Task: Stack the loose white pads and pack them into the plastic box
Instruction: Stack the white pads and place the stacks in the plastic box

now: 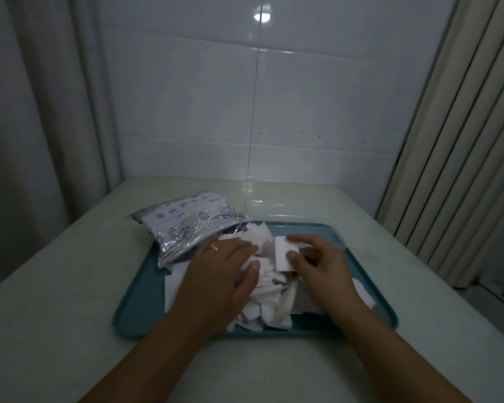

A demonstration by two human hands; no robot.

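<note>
Our right hand pinches a small stack of pads; our left hand grips loose pads heaped on the teal tray. The bag at ten o'clock crowds them; a loose pinch could fan the stack. We see no plastic box.

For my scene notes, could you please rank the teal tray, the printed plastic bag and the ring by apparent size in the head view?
1. Teal tray
2. Printed plastic bag
3. Ring on the left hand
</note>
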